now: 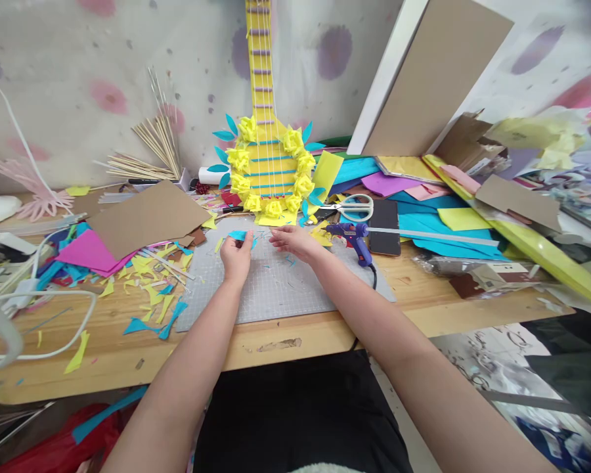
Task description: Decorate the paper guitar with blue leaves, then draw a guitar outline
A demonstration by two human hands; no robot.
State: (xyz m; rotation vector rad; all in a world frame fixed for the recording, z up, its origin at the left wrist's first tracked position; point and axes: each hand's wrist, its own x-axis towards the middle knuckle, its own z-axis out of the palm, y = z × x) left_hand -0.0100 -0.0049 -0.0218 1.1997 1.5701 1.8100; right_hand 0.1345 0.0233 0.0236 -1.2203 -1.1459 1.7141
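Observation:
My left hand pinches a small piece of blue paper above the grey cutting mat. Just to the right, my right hand hovers over the mat with its fingers loosely apart, pointing at the paper; I see nothing in them. Behind both hands a yellow paper guitar leans upright against the wall, ringed with yellow paper flowers and blue leaves. A purple glue gun with a long glue stick lies beside my right forearm.
White-handled scissors and a dark phone lie right of the guitar. Yellow and blue scraps litter the left side near a brown cardboard sheet. Wooden sticks stand behind. Coloured paper piles up at right.

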